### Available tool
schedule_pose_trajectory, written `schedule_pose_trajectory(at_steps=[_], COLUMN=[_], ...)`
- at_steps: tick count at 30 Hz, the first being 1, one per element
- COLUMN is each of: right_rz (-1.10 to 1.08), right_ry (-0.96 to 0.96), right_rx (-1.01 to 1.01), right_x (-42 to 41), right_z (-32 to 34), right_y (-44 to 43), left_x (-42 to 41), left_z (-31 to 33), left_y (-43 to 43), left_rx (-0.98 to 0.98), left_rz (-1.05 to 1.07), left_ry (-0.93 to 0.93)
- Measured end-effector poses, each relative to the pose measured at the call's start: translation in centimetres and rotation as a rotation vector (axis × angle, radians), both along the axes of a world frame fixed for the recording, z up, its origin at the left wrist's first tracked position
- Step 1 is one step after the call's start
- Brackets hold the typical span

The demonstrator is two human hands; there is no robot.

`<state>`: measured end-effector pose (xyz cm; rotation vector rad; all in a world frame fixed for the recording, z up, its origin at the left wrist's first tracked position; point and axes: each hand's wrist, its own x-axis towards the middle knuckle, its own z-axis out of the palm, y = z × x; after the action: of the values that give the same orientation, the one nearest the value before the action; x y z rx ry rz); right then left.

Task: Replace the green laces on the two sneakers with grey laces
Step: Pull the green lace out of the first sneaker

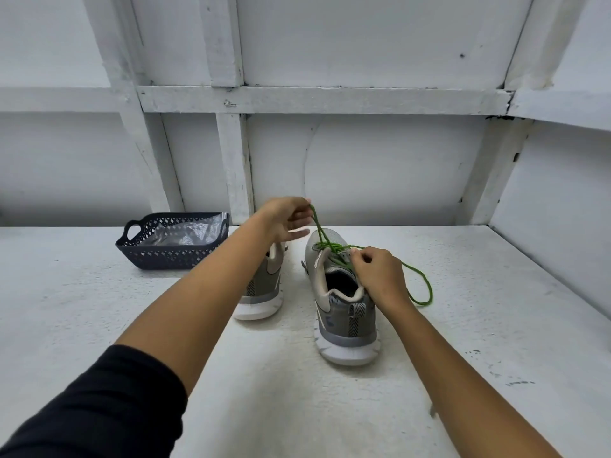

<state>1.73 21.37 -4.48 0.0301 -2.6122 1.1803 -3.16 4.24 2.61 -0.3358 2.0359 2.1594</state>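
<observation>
Wall [363, 44]: white painted panels with white battens, runs behind and along the right side.

Table [463, 325]: white, rough texture, a few dark specks on the near right.

Basket [155, 256]: dark, lattice sides, loop handle on its left end. Sits at the far left of the table near the wall, well apart from the shoes. Crumpled clear plastic bag [188, 233] inside; can't tell what's in it.

Sleeve [99, 408]: black, pushed up on the left arm. Both forearms bare.

Sneakers: both mid-table, side by side with a gap, upright, heels toward the camera, toes toward the wall.
- Right sneaker [344, 322]: pale grey upper, darker grey heel panel, cream collar, chunky white sole, herringbone pull tab at the heel. Green lace is threaded over the tongue.
- Left sneaker [264, 292]: same grey heel and white sole. The left forearm covers its front, so can't tell its lacing.

Left hand [284, 219]: raised above the toe of the right sneaker, thumb and forefinger pinching two strands of lace pulled up from the eyelets, the other fingers loosely extended.

Right hand [380, 276]: at the right sneaker's tongue, fingers curled, pinching the lace just by the upper eyelets. Wrist is beside the shoe's collar.

Green lace [426, 285]: bright green, round cord. One run rises taut to the left fingertips. The other passes the right hand and loops onto the table right of the shoe.
</observation>
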Motion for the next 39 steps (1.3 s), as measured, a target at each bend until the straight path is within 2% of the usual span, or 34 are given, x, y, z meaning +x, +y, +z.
schedule_pose_trajectory(at_steps=[2, 7, 12, 14, 18, 19, 21, 24, 26, 28, 31, 35, 39], right_rz=[0.001, -0.002, 0.001, 0.003, 0.008, 0.01, 0.013, 0.015, 0.016, 0.019, 0.018, 0.011, 0.003], right_ry=[0.004, 0.006, 0.006, 0.004, 0.0, -0.001, -0.003, -0.011, -0.008, -0.005, -0.007, -0.021, -0.033], right_rx=[0.002, 0.017, 0.012, 0.009, 0.009, 0.008, 0.001, -0.003, -0.002, 0.009, 0.015, 0.016, 0.011], right_x=[0.0, -0.1, -0.1, -0.1, 0.0, 0.0, 0.0, 0.0, 0.0, 0.0, -0.1, 0.0, 0.0], right_z=[0.0, -0.1, 0.0, 0.0, 0.1, 0.1, 0.1, 0.1, 0.1, 0.2, 0.1, 0.2, 0.2], right_y=[-0.1, -0.1, -0.1, 0.0, -0.1, -0.1, -0.1, -0.1, -0.1, -0.1, 0.0, 0.0, -0.1], left_x=[0.0, 0.7, 0.8, 0.7, 0.2, 0.1, 0.2, 0.8, 1.1, 1.1, 1.0, 0.4, 0.4], left_z=[0.1, -3.1, -3.6, -2.3, 0.8, 1.0, 0.5, -1.9, -3.3, -4.0, -4.0, -2.8, -2.9], left_y=[-0.5, 0.7, 0.6, -0.1, -1.5, -1.7, -1.7, -0.5, 0.5, 1.1, 1.2, 0.4, 0.5], left_rx=[0.021, -0.413, -0.466, -0.342, 0.159, 0.213, 0.063, -0.344, -0.545, -0.66, -0.648, -0.482, -0.627], left_rz=[-0.002, -0.213, -0.166, -0.137, 0.123, 0.162, 0.115, -0.107, -0.17, -0.161, -0.161, -0.031, -0.17], left_ry=[-0.015, -0.039, 0.109, 0.129, 0.207, 0.211, 0.167, 0.05, 0.078, 0.145, 0.179, 0.192, 0.075])
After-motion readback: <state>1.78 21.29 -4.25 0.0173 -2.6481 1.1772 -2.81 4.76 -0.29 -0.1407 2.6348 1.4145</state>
